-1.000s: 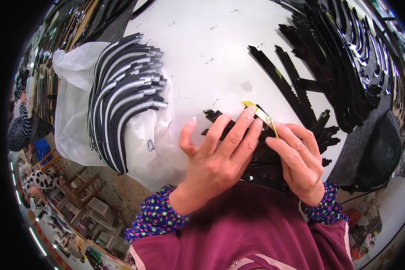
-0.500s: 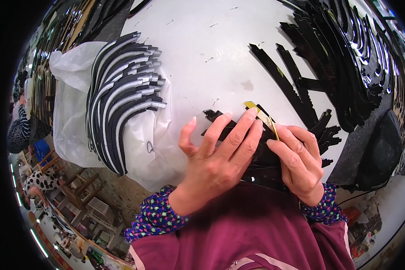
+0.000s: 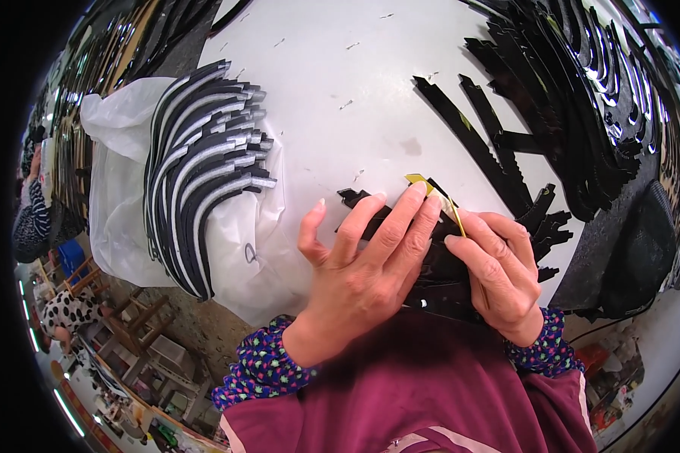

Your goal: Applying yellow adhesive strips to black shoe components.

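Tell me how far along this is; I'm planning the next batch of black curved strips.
Looks done: a neat stack of curved strips with pale lining lies on the white plastic sheet. In hand: the left hand presses flat on a black piece while the right hand pinches a yellow strip at its edge. Left: loose black pieces on the white table and a large heap beyond.
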A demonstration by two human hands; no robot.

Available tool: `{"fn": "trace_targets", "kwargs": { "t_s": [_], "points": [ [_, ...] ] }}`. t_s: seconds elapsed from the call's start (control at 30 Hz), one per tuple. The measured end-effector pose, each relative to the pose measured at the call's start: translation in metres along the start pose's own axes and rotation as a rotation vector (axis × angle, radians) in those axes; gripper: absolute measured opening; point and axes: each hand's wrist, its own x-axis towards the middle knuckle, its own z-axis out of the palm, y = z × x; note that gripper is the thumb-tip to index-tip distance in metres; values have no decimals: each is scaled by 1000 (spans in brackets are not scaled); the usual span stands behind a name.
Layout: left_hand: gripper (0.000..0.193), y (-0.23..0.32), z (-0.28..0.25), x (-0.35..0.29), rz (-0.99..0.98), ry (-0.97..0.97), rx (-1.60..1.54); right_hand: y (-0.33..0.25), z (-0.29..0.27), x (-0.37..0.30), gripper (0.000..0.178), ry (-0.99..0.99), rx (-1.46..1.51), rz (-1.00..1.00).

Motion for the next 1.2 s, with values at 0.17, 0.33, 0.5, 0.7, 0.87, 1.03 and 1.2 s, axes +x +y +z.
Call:
{"fn": "trace_targets", "kwargs": {
  "t_s": [0.17, 0.33, 0.5, 0.7, 0.87, 1.03, 1.2],
  "points": [
    [42, -1, -5, 2, 6, -47, -27, 0, 1, 0, 31, -9, -4, 5],
    [42, -1, -7, 3, -5, -68, -32, 0, 0, 0, 31, -10, -5, 3],
    [42, 0, -7, 3, 1, -68, -24, 0, -1, 0, 32, -12, -6, 7],
    [42, -1, -6, 2, 4, -64, -18, 0, -1, 0, 32, -8, -10, 1],
    [42, -2, -5, 1, 10, -49, -12, 0, -1, 0, 33, -15, -8, 1],
    [42, -1, -5, 1, 15, -50, -2, 0, 0, 1, 33, -9, -7, -6],
    [41, 0, -7, 2, -2, -65, -23, 1, 0, 0, 34, 6, -9, -19]
  ]
}}
